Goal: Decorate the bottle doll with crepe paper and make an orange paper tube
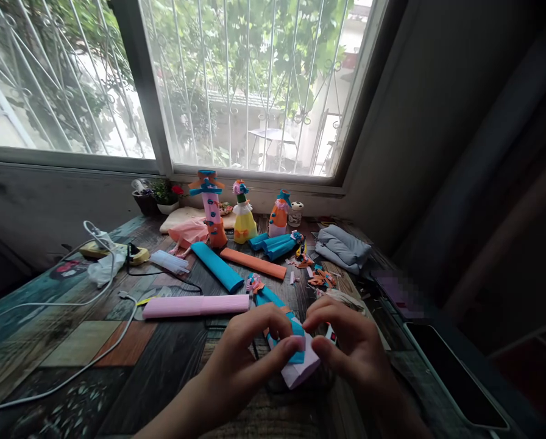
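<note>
Pink and blue paper piece point(295, 360) sits pinched between both hands, left hand point(250, 353) and right hand point(350, 341), fingertips meeting on it so the folds stay tight. It is just in front of the pink paper roll point(195, 305), low over the table point(117, 366).

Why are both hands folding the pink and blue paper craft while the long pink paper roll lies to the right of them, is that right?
Not quite. The head view shows the left hand and right hand pinching the pink and blue paper craft, but the long pink paper roll lies on the table to the left of the hands, not the right.
</note>
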`<state>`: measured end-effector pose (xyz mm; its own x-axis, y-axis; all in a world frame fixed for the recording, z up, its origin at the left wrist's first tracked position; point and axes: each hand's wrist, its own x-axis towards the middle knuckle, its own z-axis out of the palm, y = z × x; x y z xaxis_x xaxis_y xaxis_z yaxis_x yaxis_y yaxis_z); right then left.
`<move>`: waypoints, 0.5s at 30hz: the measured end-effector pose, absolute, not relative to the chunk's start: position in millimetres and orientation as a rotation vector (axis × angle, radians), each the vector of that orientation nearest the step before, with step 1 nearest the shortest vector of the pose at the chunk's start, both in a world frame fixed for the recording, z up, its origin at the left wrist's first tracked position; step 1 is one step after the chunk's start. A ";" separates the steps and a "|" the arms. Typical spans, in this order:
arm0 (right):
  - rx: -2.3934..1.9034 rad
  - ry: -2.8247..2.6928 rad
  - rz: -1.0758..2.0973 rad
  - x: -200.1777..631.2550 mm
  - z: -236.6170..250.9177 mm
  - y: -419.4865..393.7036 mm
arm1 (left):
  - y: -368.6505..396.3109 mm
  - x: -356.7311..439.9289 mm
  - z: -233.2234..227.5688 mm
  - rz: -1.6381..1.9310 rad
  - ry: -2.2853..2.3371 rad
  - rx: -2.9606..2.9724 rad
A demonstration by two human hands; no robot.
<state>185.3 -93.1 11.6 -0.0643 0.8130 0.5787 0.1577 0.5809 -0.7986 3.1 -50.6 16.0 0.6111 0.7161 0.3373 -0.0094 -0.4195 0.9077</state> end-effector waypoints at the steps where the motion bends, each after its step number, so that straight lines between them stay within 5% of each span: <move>1: -0.868 -1.569 0.694 183.4 11.3 -94.2 | -52.1 2.0 13.0 0.922 0.565 1.882; 15: -1.161 -1.616 0.921 162.2 -11.0 -106.6 | -63.5 -17.5 -23.6 0.962 0.622 2.091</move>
<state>162.2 -106.6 -11.0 -0.1385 0.9590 0.2473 0.2763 0.2772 -0.9202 -17.5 -63.5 -23.6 0.6013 0.6721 0.4321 0.1176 -0.6093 0.7842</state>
